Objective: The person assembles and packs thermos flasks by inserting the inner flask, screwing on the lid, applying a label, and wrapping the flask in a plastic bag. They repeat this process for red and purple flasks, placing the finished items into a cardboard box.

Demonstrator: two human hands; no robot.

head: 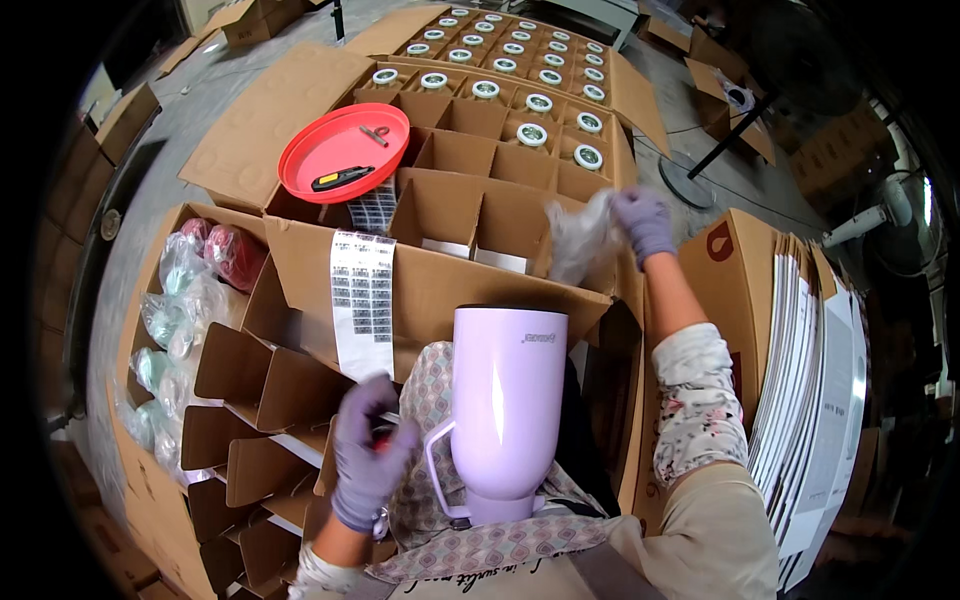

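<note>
A lilac tumbler mug [506, 405] with a side handle rests on my lap, its narrow base towards my body and its dark-rimmed wide end away. My right hand [643, 225], in a purple-grey glove, is closed on a crumpled clear plastic bag [581, 238] at the right side of a divided carton [480, 274]. Beside the mug's handle, my gloved left hand [369, 454] is blurred, with thumb and fingers apart. A small red thing [382, 442] shows in that gap. A sheet of printed stickers [363, 300] hangs over the carton's near wall.
A red round lid [300, 161] on the carton holds a utility knife [341, 180] and a small metal part [375, 135]. White-rimmed jars [486, 90] fill the far cells. Left stands a carton with bagged items [176, 337] and cardboard dividers [292, 390]; right, flat white boxes [814, 420].
</note>
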